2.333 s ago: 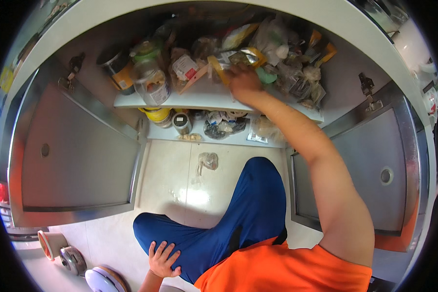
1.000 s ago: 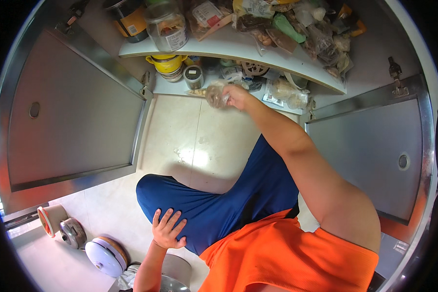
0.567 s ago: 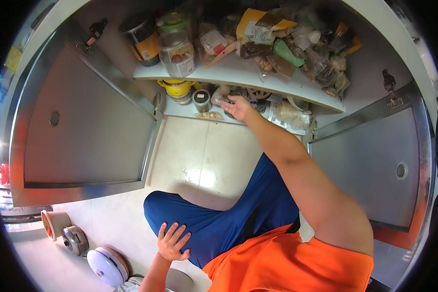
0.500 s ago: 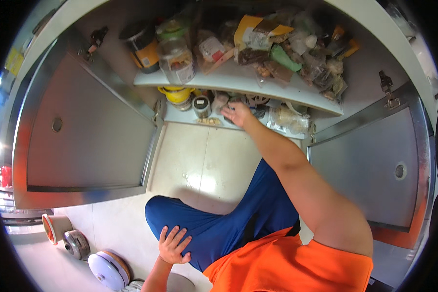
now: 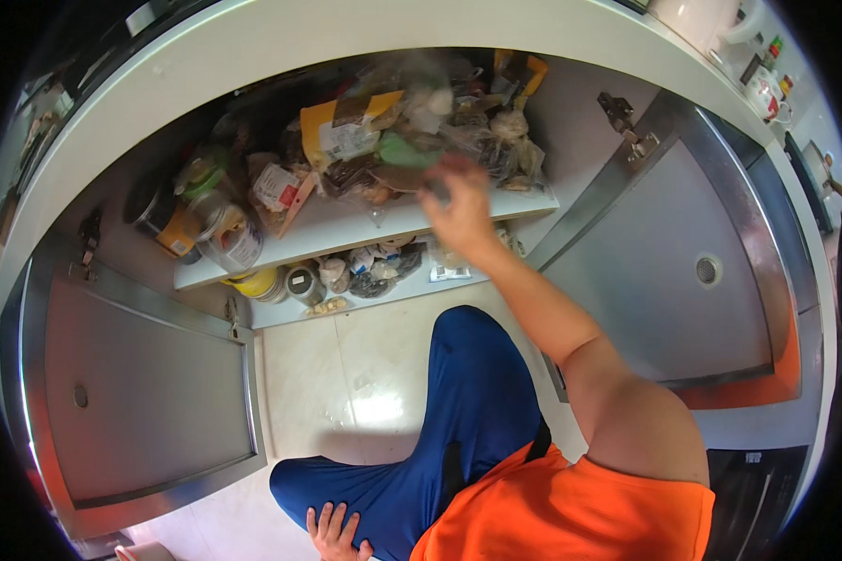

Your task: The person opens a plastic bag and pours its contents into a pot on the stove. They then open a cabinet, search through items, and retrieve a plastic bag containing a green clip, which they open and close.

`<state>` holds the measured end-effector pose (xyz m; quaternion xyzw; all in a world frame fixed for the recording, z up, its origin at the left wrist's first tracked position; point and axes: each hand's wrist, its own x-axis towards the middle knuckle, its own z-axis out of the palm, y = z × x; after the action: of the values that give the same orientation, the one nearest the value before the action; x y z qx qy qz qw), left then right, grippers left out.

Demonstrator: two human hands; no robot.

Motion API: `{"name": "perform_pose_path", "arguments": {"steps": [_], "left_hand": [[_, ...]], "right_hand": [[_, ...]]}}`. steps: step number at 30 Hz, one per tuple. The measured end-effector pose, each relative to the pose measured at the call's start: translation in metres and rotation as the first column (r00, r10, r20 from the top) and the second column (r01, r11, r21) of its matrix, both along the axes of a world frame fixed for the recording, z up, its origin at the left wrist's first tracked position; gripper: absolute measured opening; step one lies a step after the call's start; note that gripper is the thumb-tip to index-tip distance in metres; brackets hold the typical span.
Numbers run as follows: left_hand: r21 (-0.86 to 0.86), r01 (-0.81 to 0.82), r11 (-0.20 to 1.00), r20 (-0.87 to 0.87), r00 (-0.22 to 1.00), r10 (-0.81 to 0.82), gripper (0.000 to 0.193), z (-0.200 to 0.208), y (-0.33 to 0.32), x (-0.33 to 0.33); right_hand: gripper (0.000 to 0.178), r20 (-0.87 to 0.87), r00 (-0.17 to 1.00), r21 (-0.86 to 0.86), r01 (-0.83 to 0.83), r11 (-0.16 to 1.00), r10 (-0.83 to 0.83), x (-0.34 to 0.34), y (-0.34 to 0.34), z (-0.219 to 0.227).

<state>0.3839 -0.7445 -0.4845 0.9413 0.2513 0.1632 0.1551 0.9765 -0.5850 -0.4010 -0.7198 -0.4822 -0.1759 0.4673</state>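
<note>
My right hand (image 5: 460, 206) is raised at the front of the upper shelf (image 5: 323, 217), its curled fingers blurred by motion. Something small and dark shows between thumb and fingers, too smeared to name. Beside and behind that hand lie several clear plastic bags (image 5: 510, 150) of dry goods, a green bag (image 5: 407, 151) and a yellow-and-white packet (image 5: 337, 133). My left hand (image 5: 337, 531) rests flat on my blue-trousered leg, fingers spread, holding nothing.
Two grey cabinet doors, left (image 5: 159, 402) and right (image 5: 669, 271), stand swung open. A clear jar (image 5: 225, 229) and a black-and-orange canister (image 5: 166, 224) fill the upper shelf's left end. Below are a dark-lidded jar (image 5: 304, 283), a yellow-topped container (image 5: 257, 283) and small bags (image 5: 384, 271).
My right hand has moved from the lower shelf up and rightward to the upper shelf's front. The view has shifted right and up. My left hand stays on my leg.
</note>
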Motion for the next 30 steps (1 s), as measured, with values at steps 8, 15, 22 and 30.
{"name": "perform_pose_path", "arguments": {"steps": [8, 15, 22, 30], "left_hand": [[-0.033, -0.074, 0.997, -0.019, 0.997, 0.073, 0.053, -0.012, -0.001, 0.002], [-0.014, -0.020, 1.000, -0.031, 0.999, 0.019, 0.050, 0.005, 0.005, 0.018], [0.015, 0.052, 0.999, -0.020, 0.998, -0.052, 0.051, 0.017, 0.003, 0.024], [0.031, 0.044, 0.999, -0.051, 0.998, -0.042, 0.053, 0.015, -0.004, 0.016]], "right_hand": [[0.087, 0.275, 0.879, -0.446, 0.475, 0.758, -0.389, 0.109, -0.017, 0.026], [0.083, 0.356, 0.848, -0.341, 0.508, 0.791, -0.391, 0.105, -0.020, 0.014], [0.054, -0.269, 0.884, -0.479, 0.221, 0.849, -0.382, 0.206, 0.008, 0.063], [0.037, -0.257, 0.803, -0.313, 0.457, 0.833, -0.537, 0.259, 0.079, 0.059]]}}
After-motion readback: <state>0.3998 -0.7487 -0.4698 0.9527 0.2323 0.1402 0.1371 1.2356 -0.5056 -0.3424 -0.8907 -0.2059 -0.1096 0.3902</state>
